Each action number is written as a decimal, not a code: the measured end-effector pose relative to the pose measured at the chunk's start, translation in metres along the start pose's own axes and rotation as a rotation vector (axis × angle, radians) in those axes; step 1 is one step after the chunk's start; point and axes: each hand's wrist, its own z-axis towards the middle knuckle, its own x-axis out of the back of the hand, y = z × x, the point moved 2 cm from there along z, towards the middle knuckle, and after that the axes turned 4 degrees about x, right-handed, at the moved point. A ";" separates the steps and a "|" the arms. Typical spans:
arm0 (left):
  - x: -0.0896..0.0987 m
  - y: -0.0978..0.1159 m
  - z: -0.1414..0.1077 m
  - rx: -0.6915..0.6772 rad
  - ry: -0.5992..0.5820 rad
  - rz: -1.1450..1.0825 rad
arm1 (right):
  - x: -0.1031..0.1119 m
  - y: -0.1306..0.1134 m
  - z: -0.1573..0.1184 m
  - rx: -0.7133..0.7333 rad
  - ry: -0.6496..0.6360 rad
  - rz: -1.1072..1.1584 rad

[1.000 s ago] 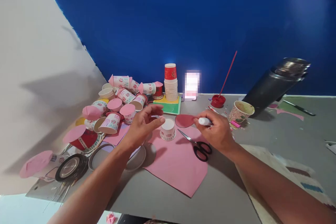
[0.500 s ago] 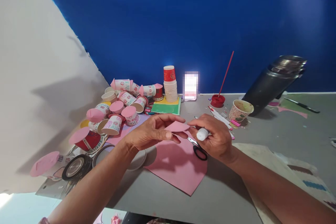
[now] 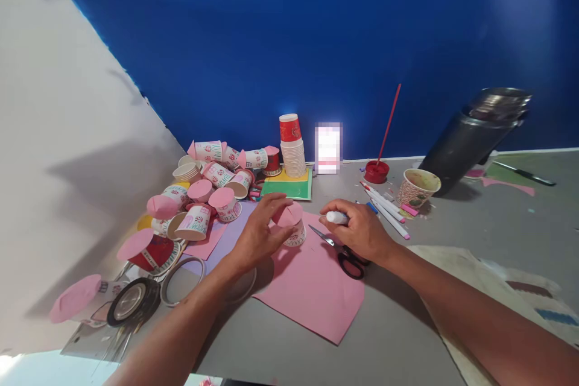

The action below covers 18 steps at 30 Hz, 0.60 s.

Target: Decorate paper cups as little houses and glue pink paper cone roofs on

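Note:
A small printed paper cup [image 3: 296, 236] stands on a pink paper sheet [image 3: 312, 307], with a pink paper cone [image 3: 288, 215] on its top. The thumb and fingers of my left hand [image 3: 262, 229] curve around that cone from the left; the fingertips are partly hidden behind it. My right hand [image 3: 364, 226] is closed around a white tube [image 3: 337, 217] that looks like a glue stick, its end pointing left. Below the right hand lie black-handled scissors [image 3: 350, 262] on the pink sheet, blades toward the cup.
Several cups with pink tops [image 3: 194, 220] crowd the left side, near tape rolls [image 3: 133, 301]. Behind are a cup stack [image 3: 294, 157] on a green-yellow pad [image 3: 287, 187] and a bright blurred rectangle [image 3: 328, 149]. Markers [image 3: 384, 208], a patterned cup [image 3: 418, 187] and a dark flask [image 3: 474, 139] stand right.
The pink cone, held in the air between both hands before, now sits on the cup. My left hand has moved with it. My right hand has drawn slightly away with the white tube.

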 end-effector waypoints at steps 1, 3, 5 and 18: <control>-0.003 -0.002 -0.001 0.000 -0.011 0.007 | -0.001 0.001 0.000 -0.009 -0.016 -0.003; -0.005 -0.006 -0.003 0.010 -0.045 0.024 | -0.003 0.004 0.000 -0.021 -0.041 -0.004; -0.006 -0.007 -0.005 0.015 -0.071 0.031 | -0.004 0.006 0.001 -0.028 -0.056 -0.007; -0.007 -0.007 -0.013 -0.058 0.004 0.051 | -0.006 0.002 0.001 -0.032 -0.114 -0.001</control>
